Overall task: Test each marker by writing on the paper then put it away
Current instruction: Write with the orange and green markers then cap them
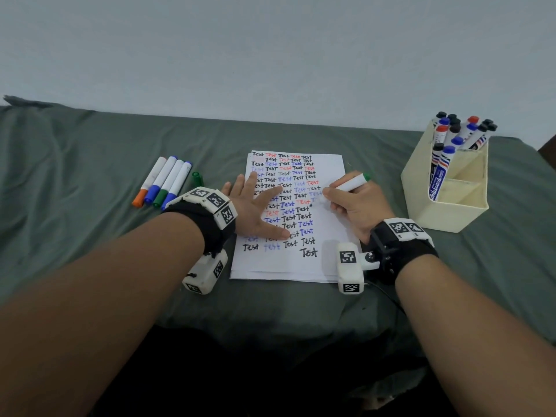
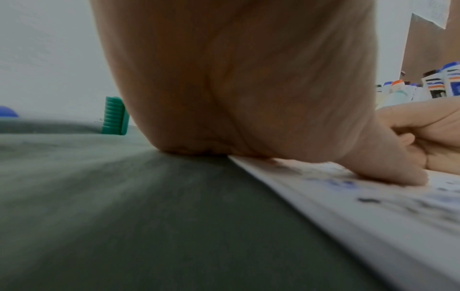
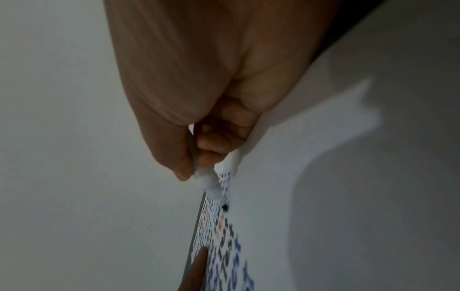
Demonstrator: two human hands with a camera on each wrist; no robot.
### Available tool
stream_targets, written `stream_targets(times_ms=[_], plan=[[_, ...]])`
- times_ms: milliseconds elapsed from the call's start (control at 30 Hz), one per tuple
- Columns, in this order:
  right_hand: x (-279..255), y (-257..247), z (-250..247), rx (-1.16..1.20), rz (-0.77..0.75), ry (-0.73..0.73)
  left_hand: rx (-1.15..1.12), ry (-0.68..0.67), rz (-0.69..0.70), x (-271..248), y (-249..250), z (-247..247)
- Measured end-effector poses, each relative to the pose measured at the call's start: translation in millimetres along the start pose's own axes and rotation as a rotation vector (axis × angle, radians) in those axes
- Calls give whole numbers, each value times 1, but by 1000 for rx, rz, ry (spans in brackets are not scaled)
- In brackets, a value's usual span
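We read the word "Test" again and again across the white paper [image 1: 328, 164], handwritten in black, red and blue rows that fill most of the sheet, and on one barrel in the cream holder [image 1: 451, 206] we make out "whiteboard" in white script on a blue band. Our right hand [image 1: 358, 203] has its fingers curled round the green marker [image 1: 350, 184], a smooth white cylinder with a green end pointing away from the fingertips; in the right wrist view the thumb and fingers pinch the barrel just above its ribbed white neck, and the dark tip [image 3: 225, 207] touches the sheet beside the last written rows. Our left hand [image 1: 255, 206] lies flat on the paper with its fingers straight and spread, holding nothing, the thumb pressing the sheet near the lower lines of writing. Just beyond the left little finger stands the loose green cap [image 1: 196, 177], ridged along its sides, upright on the wrinkled grey-green cloth [image 1: 90, 164]. Further out on that side lie four capped markers [image 1: 164, 183] side by side, touching, white-bodied with orange, blue, green and blue caps. The holder, a boxy plastic organizer with slanted compartments, stands well beyond the right knuckles, its rear section packed with black-, blue- and red-capped markers.
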State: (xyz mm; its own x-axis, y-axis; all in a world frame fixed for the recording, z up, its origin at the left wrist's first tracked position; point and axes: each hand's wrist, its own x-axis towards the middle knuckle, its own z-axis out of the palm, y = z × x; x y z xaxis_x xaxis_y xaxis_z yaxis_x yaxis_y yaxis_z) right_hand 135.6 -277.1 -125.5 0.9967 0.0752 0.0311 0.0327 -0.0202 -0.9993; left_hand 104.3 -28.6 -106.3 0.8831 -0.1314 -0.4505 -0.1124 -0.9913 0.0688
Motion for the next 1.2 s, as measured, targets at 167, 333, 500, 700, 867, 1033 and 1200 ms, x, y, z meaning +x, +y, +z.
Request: stream_targets(times_ms=[167, 333, 500, 700, 867, 1033, 1200], plan=[[3, 2, 0, -51, -6, 58, 1, -1, -1, -1, 0, 0], [3, 4, -2, -42, -12, 55, 14, 1, -5, -1, 0, 0], [4, 5, -2, -44, 0, 81, 1, 0, -3, 0, 0, 1], [4, 5, -2, -40, 6, 61, -17, 12, -2, 2, -1, 2], [4, 5, -4, -44, 12, 112, -15, 4, -8, 2, -1, 2], [5, 6, -4, -41, 18, 88, -19, -3, -4, 1, 0, 0], [5, 6, -4, -35, 15, 72, -23, -7, 3, -1, 0, -1]])
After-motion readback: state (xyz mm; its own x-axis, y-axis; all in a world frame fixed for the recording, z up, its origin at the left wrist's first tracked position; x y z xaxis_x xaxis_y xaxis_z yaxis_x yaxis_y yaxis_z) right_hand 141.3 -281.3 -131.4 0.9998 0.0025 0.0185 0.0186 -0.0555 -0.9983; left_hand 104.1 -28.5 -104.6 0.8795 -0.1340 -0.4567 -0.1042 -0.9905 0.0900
